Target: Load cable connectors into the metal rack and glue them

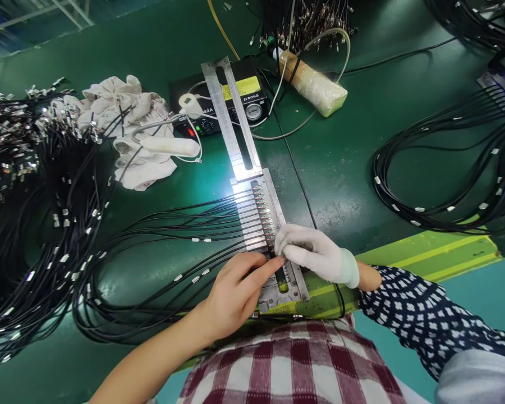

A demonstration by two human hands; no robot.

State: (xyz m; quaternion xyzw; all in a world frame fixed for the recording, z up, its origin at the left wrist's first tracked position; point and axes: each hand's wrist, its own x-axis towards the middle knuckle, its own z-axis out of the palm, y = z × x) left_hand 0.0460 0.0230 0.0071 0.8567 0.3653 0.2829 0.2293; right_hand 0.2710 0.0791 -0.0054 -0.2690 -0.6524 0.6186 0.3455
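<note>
A long metal jig point(252, 185) lies on the green table, with several thin black cables point(185, 224) laid side by side across its comb slots. My bare left hand point(235, 292) rests on the jig's near end, fingers together, pressing a cable end into a slot. My right hand point(315, 252), in a white glove, is curled and pinches at the same spot from the right. What lies between the fingertips is too small to make out.
A big heap of black cables with metal ends point(33, 213) fills the left. More coiled cables point(446, 174) lie right. White cloths point(126, 123), a black control box point(239, 101) and a wrapped roll point(315, 84) stand behind the jig.
</note>
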